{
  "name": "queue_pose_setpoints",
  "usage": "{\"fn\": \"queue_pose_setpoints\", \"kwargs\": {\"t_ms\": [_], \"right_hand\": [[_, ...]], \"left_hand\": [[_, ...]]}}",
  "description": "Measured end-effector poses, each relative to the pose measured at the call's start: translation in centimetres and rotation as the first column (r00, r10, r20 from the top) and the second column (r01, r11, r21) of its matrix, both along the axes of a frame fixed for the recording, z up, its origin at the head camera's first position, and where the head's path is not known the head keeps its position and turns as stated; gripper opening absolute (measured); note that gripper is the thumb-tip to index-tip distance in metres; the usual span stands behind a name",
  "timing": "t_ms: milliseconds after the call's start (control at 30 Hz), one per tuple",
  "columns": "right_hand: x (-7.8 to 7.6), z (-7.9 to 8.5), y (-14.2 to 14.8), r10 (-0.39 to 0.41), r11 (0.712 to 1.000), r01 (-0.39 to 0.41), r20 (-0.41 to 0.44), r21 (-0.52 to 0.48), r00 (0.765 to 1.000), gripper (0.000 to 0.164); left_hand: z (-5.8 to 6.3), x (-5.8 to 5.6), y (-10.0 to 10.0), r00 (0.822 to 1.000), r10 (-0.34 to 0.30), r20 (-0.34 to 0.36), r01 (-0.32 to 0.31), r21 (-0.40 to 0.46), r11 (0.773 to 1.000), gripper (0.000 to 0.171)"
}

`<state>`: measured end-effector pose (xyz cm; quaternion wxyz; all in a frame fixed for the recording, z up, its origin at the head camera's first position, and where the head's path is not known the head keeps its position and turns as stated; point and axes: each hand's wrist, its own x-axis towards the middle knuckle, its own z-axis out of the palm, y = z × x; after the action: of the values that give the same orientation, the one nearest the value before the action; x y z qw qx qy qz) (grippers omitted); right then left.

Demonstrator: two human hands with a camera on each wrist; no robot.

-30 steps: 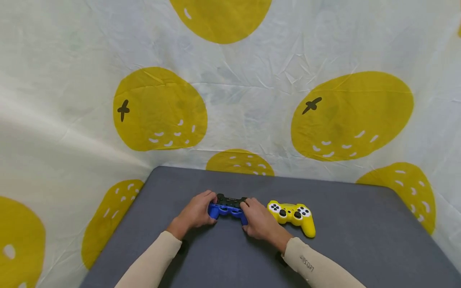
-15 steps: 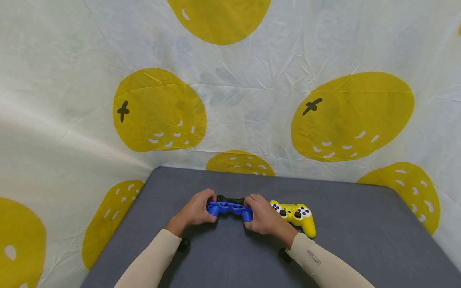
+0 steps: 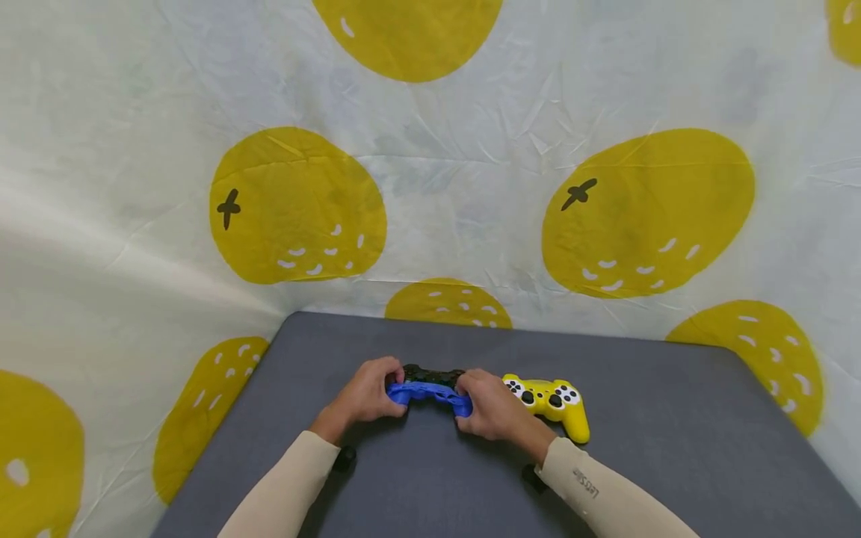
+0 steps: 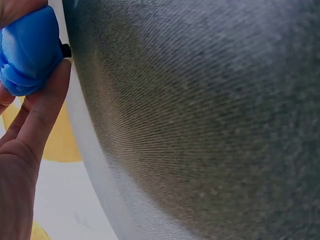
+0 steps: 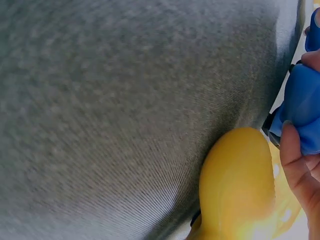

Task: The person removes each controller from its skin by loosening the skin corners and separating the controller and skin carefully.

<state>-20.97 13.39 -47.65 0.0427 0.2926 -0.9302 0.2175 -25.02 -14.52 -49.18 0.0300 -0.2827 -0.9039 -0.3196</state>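
A black game controller [image 3: 433, 375] shows along the far side of a soft blue controller cover [image 3: 430, 392], which wraps its near side and grips. My left hand [image 3: 365, 390] grips the left end, its thumb and fingers at the blue grip. On the right end, my right hand [image 3: 492, 406] holds the other blue grip. The left wrist view shows the bulging blue cover [image 4: 31, 50] pinched between thumb and fingers, with a bit of black beside it. A fingertip presses the blue cover [image 5: 302, 95] in the right wrist view, where black parts stick out past its edge.
A yellow game controller [image 3: 572, 411] with white button areas lies just right of my right hand, partly behind it. The grey padded table [image 3: 673, 448] stands against a pale sheet [image 3: 464, 209] printed with yellow fruit. Small black wrist cameras hang under both sleeves.
The controller has tilted in my hands, showing less of its black face than a second ago. The blue cover's edge looks more bunched. My right hand has shifted slightly rightward, covering part of the yellow controller.
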Motion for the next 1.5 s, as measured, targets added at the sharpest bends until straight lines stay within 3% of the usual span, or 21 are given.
{"fn": "queue_pose_setpoints", "kwargs": {"t_ms": [300,433,567,700,967,1500], "right_hand": [[0.2,-0.2,0.1,0.024,1.0,-0.024,-0.031,0.005,0.999,0.027],[0.4,-0.6,0.2,0.003,1.0,-0.002,-0.065,0.021,0.998,0.028],[0.6,-0.9,0.2,-0.03,0.998,0.033,-0.051,0.046,0.998,0.045],[0.8,-0.9,0.1,0.004,0.998,-0.002,-0.024,0.056,1.0,0.054],[0.6,-0.5,0.2,0.018,0.999,-0.014,-0.101,0.047,0.995,0.043],[0.7,0.0,0.7,0.058,0.998,-0.058,0.013,-0.009,0.998,0.028]], "left_hand": [[0.1,0.3,0.0,0.999,-0.015,-0.032,0.015,-0.014,1.0,0.037],[0.1,0.5,0.1,1.0,-0.004,0.017,0.004,-0.001,1.0,0.037],[-0.2,0.7,0.1,0.997,0.024,0.074,-0.026,0.035,0.999,0.038],[-0.5,1.0,-0.1,0.993,0.061,0.1,-0.067,0.061,0.996,0.038],[-0.8,0.9,-0.2,0.991,0.067,0.114,-0.077,0.087,0.993,0.038],[-0.7,1.0,0.1,0.981,0.061,0.182,-0.094,0.175,0.98,0.036]]}}
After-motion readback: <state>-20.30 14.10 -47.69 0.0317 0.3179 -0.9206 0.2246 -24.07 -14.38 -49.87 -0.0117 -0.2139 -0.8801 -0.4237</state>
